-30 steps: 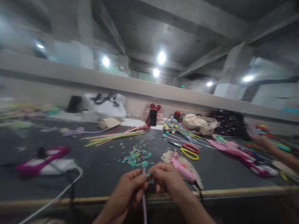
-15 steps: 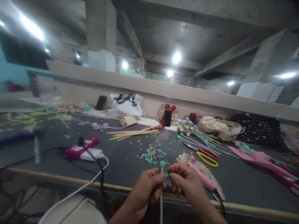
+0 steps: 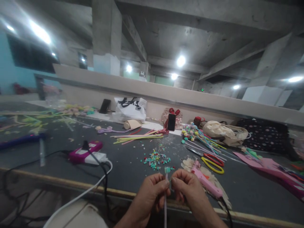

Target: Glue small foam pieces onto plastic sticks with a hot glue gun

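Observation:
My left hand (image 3: 152, 191) pinches a thin pale lilac stick (image 3: 165, 209) that stands nearly upright, with a small teal cluster (image 3: 167, 170) at its top. Close on its right is my right hand (image 3: 186, 186), thumb and forefinger pressed together beside the stick; what they hold, if anything, is too small to tell. Beyond the hands, small teal, red and yellow pieces (image 3: 155, 160) lie scattered on the dark table (image 3: 125, 177). A pink glue gun (image 3: 207, 183) rests on a pale, crumpled sheet (image 3: 223, 193) to the right of my right hand.
Scissors (image 3: 212, 161) with red and yellow handles lie right of the pieces. A magenta power strip (image 3: 85, 152) with cables is on the left. Coloured sticks (image 3: 140, 137), a phone (image 3: 171, 122), a white bag (image 3: 130, 109) and finished-looking stems (image 3: 204, 136) lie farther back.
The view has shifted slightly. The small teal piece seen between my fingertips before no longer shows clearly. My left hand still holds the stick.

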`<state>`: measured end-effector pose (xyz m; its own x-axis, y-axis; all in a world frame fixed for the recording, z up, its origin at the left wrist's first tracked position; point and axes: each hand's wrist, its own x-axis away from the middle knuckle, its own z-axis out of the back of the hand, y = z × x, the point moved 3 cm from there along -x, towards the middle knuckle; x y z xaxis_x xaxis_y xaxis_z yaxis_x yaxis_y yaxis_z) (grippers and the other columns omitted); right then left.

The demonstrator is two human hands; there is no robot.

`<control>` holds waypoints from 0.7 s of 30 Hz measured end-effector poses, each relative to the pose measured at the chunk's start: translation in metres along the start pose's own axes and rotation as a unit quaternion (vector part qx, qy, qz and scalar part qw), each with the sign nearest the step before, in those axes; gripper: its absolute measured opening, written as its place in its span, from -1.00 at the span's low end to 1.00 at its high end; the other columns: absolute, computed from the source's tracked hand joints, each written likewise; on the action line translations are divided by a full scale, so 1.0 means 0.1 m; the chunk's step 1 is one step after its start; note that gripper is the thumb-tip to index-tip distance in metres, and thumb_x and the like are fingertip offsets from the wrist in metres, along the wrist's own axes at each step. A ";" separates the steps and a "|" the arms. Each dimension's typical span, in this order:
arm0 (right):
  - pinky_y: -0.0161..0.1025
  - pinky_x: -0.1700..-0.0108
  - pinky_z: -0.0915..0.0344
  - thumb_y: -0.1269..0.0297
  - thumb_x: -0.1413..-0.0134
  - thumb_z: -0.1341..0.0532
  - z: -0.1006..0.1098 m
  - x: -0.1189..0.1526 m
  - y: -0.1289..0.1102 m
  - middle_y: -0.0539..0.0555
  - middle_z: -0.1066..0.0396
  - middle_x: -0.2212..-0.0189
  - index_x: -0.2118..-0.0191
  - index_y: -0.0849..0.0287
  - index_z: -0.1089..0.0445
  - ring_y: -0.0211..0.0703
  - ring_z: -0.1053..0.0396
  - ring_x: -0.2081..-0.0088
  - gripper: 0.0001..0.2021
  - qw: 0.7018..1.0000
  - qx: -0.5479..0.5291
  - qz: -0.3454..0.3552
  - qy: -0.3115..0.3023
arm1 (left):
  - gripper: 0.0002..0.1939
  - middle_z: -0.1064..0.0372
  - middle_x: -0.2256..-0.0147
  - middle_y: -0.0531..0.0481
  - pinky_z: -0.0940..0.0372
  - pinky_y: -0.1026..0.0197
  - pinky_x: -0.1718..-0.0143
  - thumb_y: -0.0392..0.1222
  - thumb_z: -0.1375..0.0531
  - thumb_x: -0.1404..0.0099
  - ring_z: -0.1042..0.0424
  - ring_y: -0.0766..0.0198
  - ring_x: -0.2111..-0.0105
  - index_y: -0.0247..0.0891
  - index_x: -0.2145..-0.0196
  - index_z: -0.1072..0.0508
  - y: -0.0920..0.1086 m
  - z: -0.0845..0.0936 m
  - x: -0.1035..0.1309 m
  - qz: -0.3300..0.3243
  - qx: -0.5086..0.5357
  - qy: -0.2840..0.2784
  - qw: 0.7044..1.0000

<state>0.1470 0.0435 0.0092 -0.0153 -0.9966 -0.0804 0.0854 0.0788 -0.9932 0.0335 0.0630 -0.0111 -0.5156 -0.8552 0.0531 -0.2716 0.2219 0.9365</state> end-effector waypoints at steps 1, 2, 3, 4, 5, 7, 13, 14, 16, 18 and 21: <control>-0.52 0.75 0.08 0.18 0.18 -0.19 0.00 0.00 0.01 -0.15 -0.16 0.81 0.60 0.26 -0.24 -0.49 -0.04 0.80 -0.77 1.000 0.003 0.001 -0.004 | -0.72 -0.14 0.82 0.20 0.12 0.45 0.83 -0.03 -0.13 0.01 -0.03 0.55 0.87 -0.31 0.65 -0.27 0.00 0.00 0.00 0.001 0.001 0.002 1.000; -0.51 0.75 0.08 0.19 0.17 -0.19 0.01 0.00 0.01 -0.15 -0.15 0.80 0.59 0.26 -0.24 -0.49 -0.04 0.79 -0.77 1.000 0.003 0.002 -0.008 | -0.72 -0.14 0.83 0.20 0.12 0.45 0.84 -0.04 -0.13 0.01 -0.03 0.55 0.87 -0.32 0.65 -0.27 -0.01 0.00 0.00 0.002 0.004 0.004 1.000; -0.51 0.75 0.07 0.20 0.16 -0.18 0.02 -0.01 0.02 -0.16 -0.14 0.80 0.59 0.25 -0.24 -0.48 -0.04 0.79 -0.78 1.000 0.003 0.003 -0.016 | -0.73 -0.14 0.83 0.20 0.12 0.45 0.84 -0.05 -0.13 0.02 -0.03 0.54 0.88 -0.32 0.65 -0.27 -0.01 0.00 0.00 0.004 0.009 0.005 1.000; -0.50 0.74 0.06 0.21 0.14 -0.17 0.03 -0.01 0.02 -0.16 -0.13 0.80 0.59 0.25 -0.23 -0.48 -0.04 0.79 -0.79 1.000 0.003 0.007 -0.023 | -0.74 -0.14 0.83 0.20 0.12 0.45 0.85 -0.06 -0.14 0.02 -0.03 0.54 0.88 -0.32 0.65 -0.27 -0.02 0.01 0.00 0.007 0.016 0.006 1.000; -0.49 0.73 0.05 0.22 0.13 -0.16 0.04 -0.01 0.02 -0.16 -0.12 0.79 0.58 0.25 -0.23 -0.48 -0.04 0.78 -0.79 0.999 0.002 0.013 -0.030 | -0.74 -0.15 0.83 0.20 0.13 0.45 0.86 -0.06 -0.14 0.02 -0.03 0.54 0.88 -0.31 0.65 -0.27 -0.02 0.01 0.00 0.010 0.023 0.007 1.000; -0.48 0.71 0.03 0.23 0.10 -0.15 0.08 -0.01 -0.01 -0.15 -0.13 0.76 0.56 0.24 -0.24 -0.47 -0.05 0.76 -0.81 0.999 -0.001 0.032 -0.035 | -0.73 -0.17 0.83 0.19 0.15 0.46 0.87 -0.05 -0.13 0.01 -0.04 0.54 0.89 -0.31 0.65 -0.26 -0.03 0.01 0.00 0.018 0.035 0.006 0.999; -0.45 0.67 0.01 0.22 0.08 -0.14 0.15 -0.02 -0.13 -0.13 -0.17 0.73 0.53 0.24 -0.26 -0.45 -0.06 0.73 -0.82 0.996 0.043 0.073 -0.034 | -0.69 -0.19 0.84 0.16 0.16 0.47 0.89 -0.01 -0.13 0.01 -0.08 0.53 0.89 -0.33 0.65 -0.27 -0.02 0.01 -0.01 0.024 0.042 -0.007 0.999; -0.44 0.66 0.01 0.21 0.08 -0.13 0.15 -0.03 -0.14 -0.13 -0.17 0.74 0.53 0.23 -0.26 -0.44 -0.07 0.73 -0.81 0.995 0.052 0.077 -0.038 | -0.70 -0.18 0.85 0.17 0.16 0.47 0.89 -0.02 -0.13 0.00 -0.07 0.53 0.90 -0.33 0.65 -0.27 -0.02 0.01 -0.01 0.025 0.040 -0.007 0.999; -0.44 0.65 0.00 0.21 0.08 -0.13 0.14 -0.03 -0.16 -0.12 -0.17 0.74 0.54 0.24 -0.27 -0.43 -0.08 0.72 -0.81 0.993 0.070 0.086 -0.039 | -0.71 -0.17 0.86 0.18 0.16 0.48 0.90 -0.02 -0.13 -0.01 -0.07 0.53 0.90 -0.33 0.64 -0.27 -0.02 0.00 0.00 0.026 0.035 -0.007 0.999; -0.43 0.65 0.00 0.21 0.08 -0.13 0.13 -0.03 -0.16 -0.12 -0.17 0.73 0.54 0.24 -0.27 -0.42 -0.09 0.71 -0.81 0.991 0.086 0.094 -0.039 | -0.72 -0.21 0.83 0.17 0.16 0.47 0.90 -0.03 -0.14 0.01 -0.08 0.53 0.90 -0.32 0.63 -0.27 -0.03 0.00 0.01 0.024 0.028 0.004 0.999; -0.43 0.65 0.00 0.23 0.07 -0.12 0.12 -0.01 -0.14 -0.11 -0.16 0.72 0.54 0.24 -0.27 -0.43 -0.09 0.71 -0.82 0.989 0.097 0.103 -0.039 | -0.73 -0.29 0.77 0.13 0.16 0.46 0.91 -0.04 -0.17 0.05 -0.07 0.53 0.91 -0.32 0.61 -0.26 -0.05 0.02 0.01 0.026 0.012 0.026 0.999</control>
<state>0.1578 0.0435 0.0242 0.0991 -0.9593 -0.2643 0.2681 0.2815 -0.9213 0.0326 0.0620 -0.0160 -0.4869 -0.8652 0.1202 -0.2650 0.2774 0.9235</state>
